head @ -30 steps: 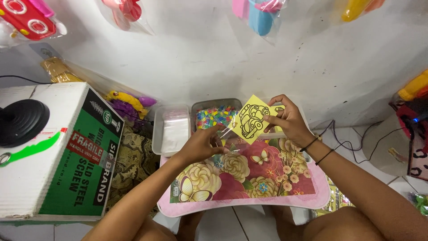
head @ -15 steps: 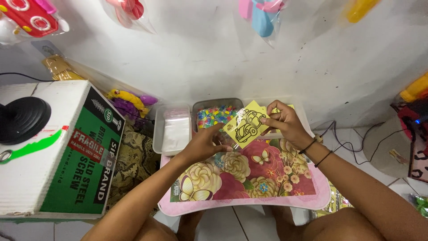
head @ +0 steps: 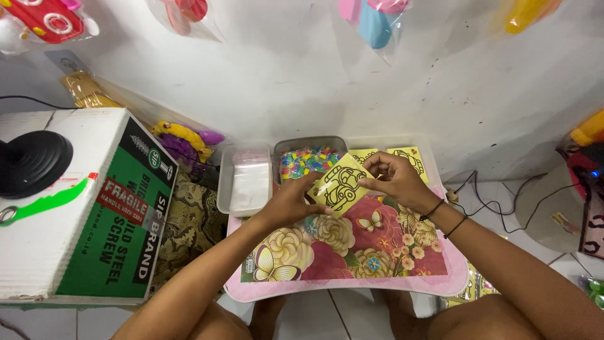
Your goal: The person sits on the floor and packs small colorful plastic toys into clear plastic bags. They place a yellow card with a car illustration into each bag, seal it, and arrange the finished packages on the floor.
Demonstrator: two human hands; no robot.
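Both hands hold one small yellow card [head: 340, 186] with a black outline drawing of a car, above a flowered lap table [head: 352, 252]. My left hand [head: 292, 201] pinches the card's lower left edge. My right hand [head: 393, 179] grips its upper right edge, with black bands on that wrist. More yellow cards [head: 406, 157] lie behind the right hand. A grey tray of small colourful pieces [head: 308, 160] sits just beyond the card.
A clear tray with a stack of small plastic bags [head: 246, 179] stands left of the grey tray. A large white and green cardboard box [head: 94, 208] with a black fan base [head: 31, 162] on top fills the left. Bagged toys hang on the white wall. Cables lie at right.
The yellow card has come down and a little left, turning flatter between both hands. The hands have shifted slightly toward me with it.
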